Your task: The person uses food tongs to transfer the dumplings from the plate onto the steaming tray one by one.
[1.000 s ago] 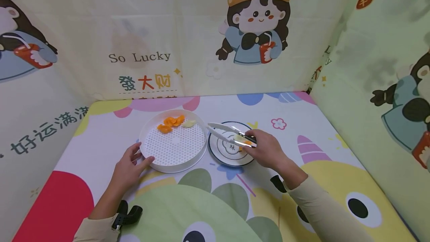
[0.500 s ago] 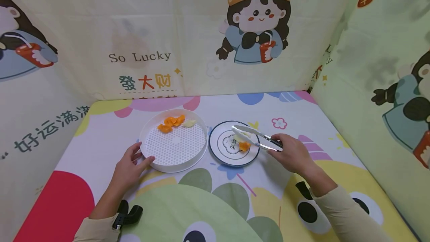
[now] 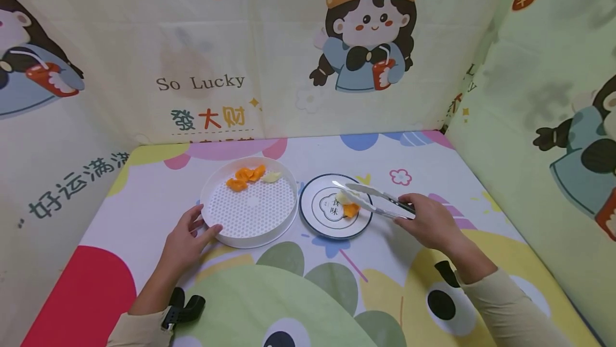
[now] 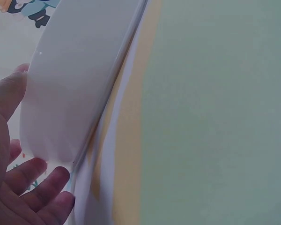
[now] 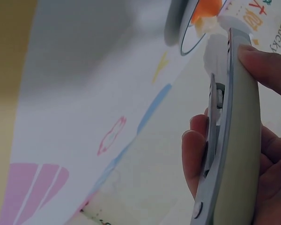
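Note:
My left hand [image 3: 187,237] holds the near left wall of a round white steamer tray [image 3: 252,237] with a perforated floor. Its thumb and fingers are spread around that wall. Orange food slices [image 3: 245,174] and a pale slice [image 3: 271,177] lie at the tray's far side. To the right, my right hand [image 3: 433,223] grips metal tongs [image 3: 385,195], whose arms are spread. Their white tips are above a dark-rimmed plate [image 3: 315,218], by a pale piece [image 3: 343,198] and an orange piece [image 3: 351,210]. Whether the tips touch the pale piece is unclear.
Tray and plate stand side by side on a cartoon-printed tablecloth [image 3: 308,293]. Printed cloth walls [image 3: 284,58] rise behind the table and along its sides. A black strap [image 3: 185,308] is on the left wrist.
The tongs have moved right, from the gap between tray and plate to above the plate. The orange piece there is now more exposed. The left hand and tray look unmoved.

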`<state>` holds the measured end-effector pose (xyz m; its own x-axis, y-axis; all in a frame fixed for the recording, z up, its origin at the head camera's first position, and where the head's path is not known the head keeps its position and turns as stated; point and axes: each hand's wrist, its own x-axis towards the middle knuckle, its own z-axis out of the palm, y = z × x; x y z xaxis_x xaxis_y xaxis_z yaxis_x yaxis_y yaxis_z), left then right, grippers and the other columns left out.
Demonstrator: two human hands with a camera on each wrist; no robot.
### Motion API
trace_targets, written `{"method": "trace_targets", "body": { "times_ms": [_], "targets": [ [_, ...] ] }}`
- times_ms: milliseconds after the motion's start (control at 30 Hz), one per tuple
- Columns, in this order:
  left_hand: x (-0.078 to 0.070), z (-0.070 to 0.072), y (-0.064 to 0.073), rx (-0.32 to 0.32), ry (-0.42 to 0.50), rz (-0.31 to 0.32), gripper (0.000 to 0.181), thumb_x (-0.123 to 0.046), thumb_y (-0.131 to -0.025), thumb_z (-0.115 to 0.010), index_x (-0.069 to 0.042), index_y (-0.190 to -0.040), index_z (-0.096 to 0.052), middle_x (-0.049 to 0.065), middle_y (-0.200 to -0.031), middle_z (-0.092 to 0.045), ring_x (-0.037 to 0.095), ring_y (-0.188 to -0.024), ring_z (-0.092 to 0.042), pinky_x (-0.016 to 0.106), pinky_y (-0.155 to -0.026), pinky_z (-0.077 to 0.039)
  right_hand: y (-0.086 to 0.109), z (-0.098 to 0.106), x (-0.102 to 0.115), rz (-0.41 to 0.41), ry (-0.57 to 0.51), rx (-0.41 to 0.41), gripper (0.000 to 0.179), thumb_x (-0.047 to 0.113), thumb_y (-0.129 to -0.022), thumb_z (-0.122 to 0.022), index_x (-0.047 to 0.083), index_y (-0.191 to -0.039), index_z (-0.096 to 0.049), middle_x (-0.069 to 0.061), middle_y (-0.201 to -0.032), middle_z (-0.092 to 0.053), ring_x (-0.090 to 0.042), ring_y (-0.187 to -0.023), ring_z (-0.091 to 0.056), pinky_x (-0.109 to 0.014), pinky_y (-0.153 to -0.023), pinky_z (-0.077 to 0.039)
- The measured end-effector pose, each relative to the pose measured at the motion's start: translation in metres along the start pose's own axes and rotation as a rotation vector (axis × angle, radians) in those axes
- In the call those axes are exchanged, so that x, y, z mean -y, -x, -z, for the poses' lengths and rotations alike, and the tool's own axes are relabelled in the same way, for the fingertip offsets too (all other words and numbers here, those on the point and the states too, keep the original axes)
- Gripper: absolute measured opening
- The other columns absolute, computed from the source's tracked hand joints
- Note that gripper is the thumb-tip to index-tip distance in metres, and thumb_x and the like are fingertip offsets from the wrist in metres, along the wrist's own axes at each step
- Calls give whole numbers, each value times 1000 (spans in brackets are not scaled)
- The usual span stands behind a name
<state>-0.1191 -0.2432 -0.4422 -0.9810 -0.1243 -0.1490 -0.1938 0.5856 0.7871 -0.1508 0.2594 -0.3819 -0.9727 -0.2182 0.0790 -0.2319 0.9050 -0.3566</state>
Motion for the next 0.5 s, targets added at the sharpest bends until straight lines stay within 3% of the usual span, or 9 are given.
{"method": "trace_targets", "body": {
  "times_ms": [500],
  "targets": [
    [0, 0, 2, 10, 1, 14, 93, -43, -94, -70, 1, -157, -17, 27, -157, -28, 46, -140, -35, 55, -112, -33, -12, 9, -1, 17, 5, 81, 43, 21, -84, -80, -3, -117, -66, -13, -99, -68, -28, -83, -57, -49, -77, -49]
  ]
}}
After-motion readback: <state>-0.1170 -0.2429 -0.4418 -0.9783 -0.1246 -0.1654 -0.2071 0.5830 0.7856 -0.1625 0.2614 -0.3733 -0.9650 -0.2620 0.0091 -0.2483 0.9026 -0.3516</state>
